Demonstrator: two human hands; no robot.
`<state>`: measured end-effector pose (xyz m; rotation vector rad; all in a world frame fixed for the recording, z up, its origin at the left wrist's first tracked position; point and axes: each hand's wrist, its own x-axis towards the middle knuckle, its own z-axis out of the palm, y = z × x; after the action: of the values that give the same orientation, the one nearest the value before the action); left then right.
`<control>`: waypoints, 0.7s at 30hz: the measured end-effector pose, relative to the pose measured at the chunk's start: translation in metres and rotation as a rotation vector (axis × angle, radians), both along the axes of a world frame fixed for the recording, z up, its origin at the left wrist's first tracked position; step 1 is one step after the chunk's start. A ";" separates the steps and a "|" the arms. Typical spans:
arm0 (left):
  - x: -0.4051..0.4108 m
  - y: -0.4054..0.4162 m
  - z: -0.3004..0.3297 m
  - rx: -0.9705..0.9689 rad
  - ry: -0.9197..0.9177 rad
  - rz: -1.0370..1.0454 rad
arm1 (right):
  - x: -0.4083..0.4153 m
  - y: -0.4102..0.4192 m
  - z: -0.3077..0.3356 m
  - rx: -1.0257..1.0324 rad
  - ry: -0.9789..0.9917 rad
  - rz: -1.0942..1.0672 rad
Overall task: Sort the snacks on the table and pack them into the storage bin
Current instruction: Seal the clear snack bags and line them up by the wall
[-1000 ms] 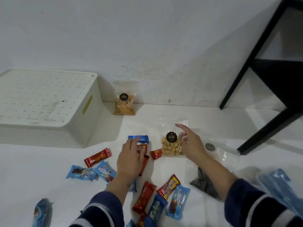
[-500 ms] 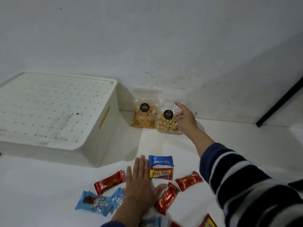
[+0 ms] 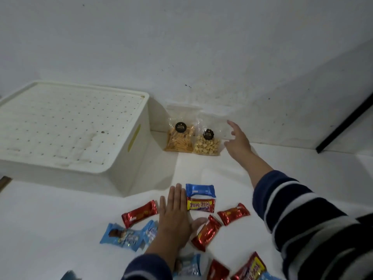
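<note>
Two clear snack bags lean against the back wall: one of orange sticks (image 3: 179,136) and one of pale nuts (image 3: 206,142) to its right. My right hand (image 3: 238,141) hovers just right of the nut bag with fingers spread, holding nothing. My left hand (image 3: 174,216) lies flat on the table among wrapped bars. Beside its fingertips are a blue bar (image 3: 200,190) and a yellow-red bar (image 3: 200,205). Red bars (image 3: 139,213) (image 3: 233,214) (image 3: 206,232) and light blue packets (image 3: 123,236) lie around it. The white storage bin (image 3: 129,170) stands at the left, covered by its dotted lid.
More wrapped snacks (image 3: 249,268) sit at the bottom edge. A black furniture leg (image 3: 343,126) slants down at the far right. The white wall (image 3: 181,47) rises directly behind the bags.
My right hand carried the nut bag from the table middle to the wall beside the stick bag, then let go and drew slightly right. My left hand stayed flat.
</note>
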<state>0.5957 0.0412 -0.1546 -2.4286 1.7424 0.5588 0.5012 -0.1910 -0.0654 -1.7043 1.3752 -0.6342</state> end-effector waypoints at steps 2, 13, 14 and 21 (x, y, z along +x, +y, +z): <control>0.002 0.001 0.004 0.032 0.007 -0.004 | -0.016 0.018 0.007 0.017 -0.028 0.001; -0.061 -0.011 0.059 -0.169 0.204 0.072 | -0.154 0.145 0.026 -0.061 0.330 0.404; -0.081 -0.014 0.061 -0.196 0.254 0.048 | -0.169 0.148 0.025 -0.072 0.381 0.415; -0.218 -0.014 0.065 -0.238 0.542 -0.002 | -0.264 0.130 0.030 -0.177 0.705 0.214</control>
<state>0.3779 0.0276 -0.0899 -2.5983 2.1067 1.1606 0.2377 -0.0608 -0.0353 -2.3089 1.5936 -0.0141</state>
